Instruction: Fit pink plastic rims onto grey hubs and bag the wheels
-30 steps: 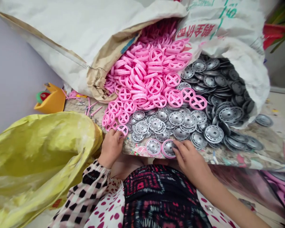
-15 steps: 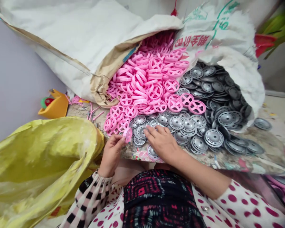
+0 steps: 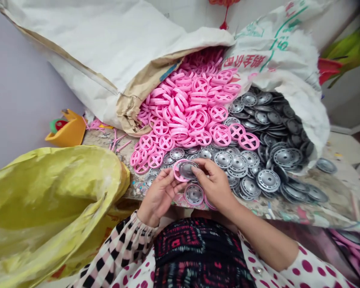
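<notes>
Between my fingers and thumb, my left hand [image 3: 161, 193] holds a pink plastic wheel ring [image 3: 176, 171] by its left side. My right hand [image 3: 214, 182] pinches a grey wheel disc [image 3: 188, 170] and holds it over the right part of that ring; the two overlap, and I cannot tell if they are joined. Just below, near the table edge, lies a grey disc set in a pink rim [image 3: 194, 194]. Part of another pink ring [image 3: 210, 202] shows beside my right wrist. Loose grey discs [image 3: 239, 163] lie beyond my hands, below a heap of pink wheels [image 3: 184, 104].
A white sack [image 3: 87, 44] spills the pink wheels, and a second printed sack [image 3: 312, 104] spills grey discs. A yellow bag [image 3: 24, 192] gapes open at the left, beside the worktable [image 3: 345, 200]. An orange-yellow container [image 3: 70, 134] stands at the table's far left.
My right hand has picked up a grey disc from the pile and brought it to the pink ring. My left hand has moved right with the ring and turned palm up.
</notes>
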